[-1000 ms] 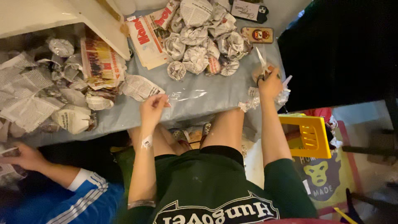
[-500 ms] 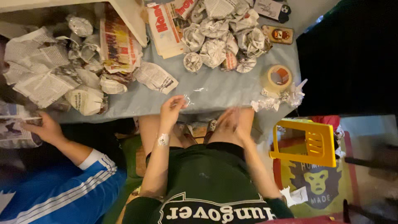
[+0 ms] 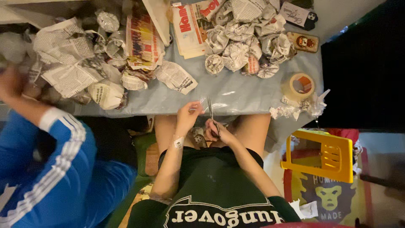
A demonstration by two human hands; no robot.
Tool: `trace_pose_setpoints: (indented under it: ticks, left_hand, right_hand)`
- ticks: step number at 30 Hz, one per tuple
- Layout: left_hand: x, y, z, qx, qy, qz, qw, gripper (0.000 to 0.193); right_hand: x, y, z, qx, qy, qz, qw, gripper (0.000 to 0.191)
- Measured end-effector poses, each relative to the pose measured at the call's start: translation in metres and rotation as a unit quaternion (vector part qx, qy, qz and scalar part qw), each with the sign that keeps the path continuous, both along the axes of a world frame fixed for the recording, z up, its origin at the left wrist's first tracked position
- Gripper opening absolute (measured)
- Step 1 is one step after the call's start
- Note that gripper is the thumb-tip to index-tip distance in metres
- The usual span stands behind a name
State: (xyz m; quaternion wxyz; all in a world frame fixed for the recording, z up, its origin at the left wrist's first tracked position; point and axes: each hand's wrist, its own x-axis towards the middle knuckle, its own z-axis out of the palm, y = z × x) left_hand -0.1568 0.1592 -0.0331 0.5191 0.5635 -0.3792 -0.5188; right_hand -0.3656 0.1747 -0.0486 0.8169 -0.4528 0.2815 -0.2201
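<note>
clear thin tape strip [image 3: 201, 104], light, floppy, sticky: left hand [image 3: 187, 115] pinches its end; right hand [image 3: 217, 131] grips slim metal scissors [image 3: 210, 113] by handles.

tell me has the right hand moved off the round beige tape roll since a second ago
Yes. The right hand left the round beige tape roll, coming back past the table edge, and now holds scissors.

Both forearms reach forward from the torso, elbows bent, hands close together. The left hand [image 3: 188, 113] is raised slightly ahead, fingers pinched together. The right hand [image 3: 218, 131] sits just behind and beside it, fingers curled closed, knuckles up.
</note>
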Motion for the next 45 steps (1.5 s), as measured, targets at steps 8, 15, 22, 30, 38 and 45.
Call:
trace_pose_setpoints:
  ticks: [8, 15, 22, 30, 38, 45]
  left_hand:
    - [0.014, 0.002, 0.013, -0.014, -0.205, 0.013, 0.978, 0.021]
    - [0.1, 0.01, 0.035, -0.089, -0.061, 0.107, 0.988, 0.025]
    - [0.145, 0.042, 0.025, -0.035, -0.07, 0.209, 0.975, 0.031]
    - [0.165, 0.007, 0.058, -0.092, -0.078, 0.212, 0.97, 0.028]
    - [0.205, -0.118, 0.206, -0.293, -0.16, 0.171, 0.927, 0.025]
    - [0.204, -0.17, 0.224, -0.29, -0.202, 0.134, 0.926, 0.033]
  right_hand:
    - [0.012, 0.016, 0.006, -0.001, 0.076, -0.06, 0.995, 0.035]
    - [-0.005, 0.01, 0.009, -0.023, 0.089, -0.069, 0.993, 0.033]
    - [-0.014, 0.012, -0.001, -0.06, 0.106, -0.093, 0.988, 0.027]
    - [-0.027, 0.0, -0.009, -0.102, 0.094, -0.138, 0.981, 0.024]
    - [-0.015, -0.022, -0.007, -0.043, 0.131, -0.15, 0.979, 0.024]
    - [-0.007, -0.04, -0.004, -0.095, 0.132, -0.157, 0.974, 0.027]
